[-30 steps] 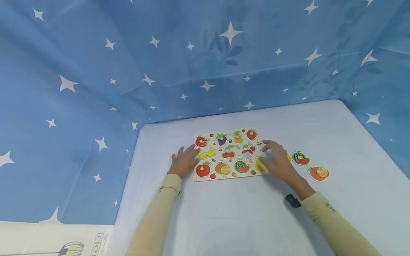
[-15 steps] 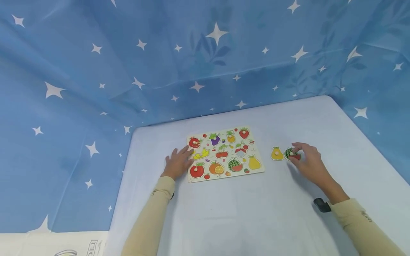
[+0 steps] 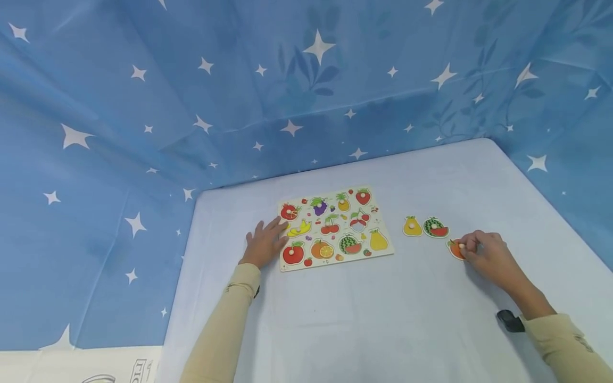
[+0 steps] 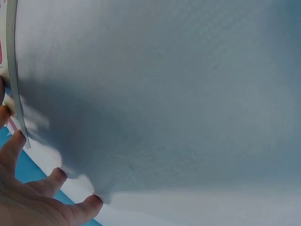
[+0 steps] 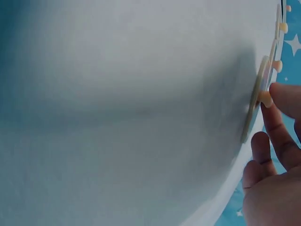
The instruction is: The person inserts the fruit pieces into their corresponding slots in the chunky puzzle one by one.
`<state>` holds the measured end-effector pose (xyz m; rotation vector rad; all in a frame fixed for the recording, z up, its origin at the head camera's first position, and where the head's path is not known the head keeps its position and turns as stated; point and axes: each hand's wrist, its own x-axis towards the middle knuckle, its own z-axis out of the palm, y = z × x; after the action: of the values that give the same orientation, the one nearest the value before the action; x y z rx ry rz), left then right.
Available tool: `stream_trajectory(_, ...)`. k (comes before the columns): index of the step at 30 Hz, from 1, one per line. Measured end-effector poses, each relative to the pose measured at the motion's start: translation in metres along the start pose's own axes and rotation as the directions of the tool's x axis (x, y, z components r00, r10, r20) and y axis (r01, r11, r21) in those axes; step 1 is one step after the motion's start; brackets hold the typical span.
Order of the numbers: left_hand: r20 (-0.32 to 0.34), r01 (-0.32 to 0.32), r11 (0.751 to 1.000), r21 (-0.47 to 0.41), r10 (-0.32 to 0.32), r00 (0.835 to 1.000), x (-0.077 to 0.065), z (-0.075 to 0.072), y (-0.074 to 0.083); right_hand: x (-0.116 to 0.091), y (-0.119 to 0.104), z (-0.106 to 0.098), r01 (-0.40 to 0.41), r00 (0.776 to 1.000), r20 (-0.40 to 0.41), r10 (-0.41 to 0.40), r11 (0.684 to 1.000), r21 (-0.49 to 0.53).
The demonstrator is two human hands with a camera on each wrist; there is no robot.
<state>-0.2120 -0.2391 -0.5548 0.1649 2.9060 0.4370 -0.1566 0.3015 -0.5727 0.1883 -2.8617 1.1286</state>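
Note:
A wooden fruit puzzle board (image 3: pixel 349 259) lies on the table, printed with fruit and set with several knobbed pieces. My left hand (image 3: pixel 263 246) rests at its left side, fingers spread and fingertips on the edge. The left wrist view shows the board's rim (image 4: pixel 14 70) beside those fingers. Off to the right, my right hand (image 3: pixel 490 260) holds the orange puzzle piece (image 3: pixel 455 250). Thumb and forefinger pinch its small knob (image 5: pixel 265 99) in the right wrist view, where the piece is seen edge-on near the tabletop. The hand covers part of its face.
Between board and right hand lie a pear piece (image 3: pixel 413 227) and a watermelon piece (image 3: pixel 435 229), side by side, knobs up. A blue star-printed curtain (image 3: pixel 287 96) stands behind the white-covered table (image 3: pixel 335 330) and to its left.
My right hand has travelled from the board's right side, over the watermelon piece, to the orange piece and now pinches its knob. The left hand stays at the board. The head view has shifted slightly.

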Motion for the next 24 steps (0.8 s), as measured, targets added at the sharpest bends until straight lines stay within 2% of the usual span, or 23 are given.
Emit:
stream_trajectory(4,0.002,0.007,1.000,-0.002,-0.007,1.000,0.001,0.002,-0.003,0.003,0.001,0.003,0.034,0.999,-0.027,-0.035,0.998,-0.050)
stream_trajectory(9,0.000,-0.001,1.000,-0.010,0.001,1.000,0.002,0.000,-0.002,0.005,-0.001,0.002,0.003,1.000,-0.024,-0.005,0.994,-0.112)
stream_trajectory(14,0.000,0.002,1.000,-0.010,-0.002,1.000,0.002,-0.002,-0.001,0.007,-0.009,0.003,-0.027,0.999,-0.020,0.025,0.995,-0.098)
stream_trajectory(24,0.002,0.008,1.000,-0.012,-0.008,1.000,0.001,-0.001,0.000,0.029,-0.040,0.027,0.041,0.999,-0.020,-0.043,0.997,-0.064)
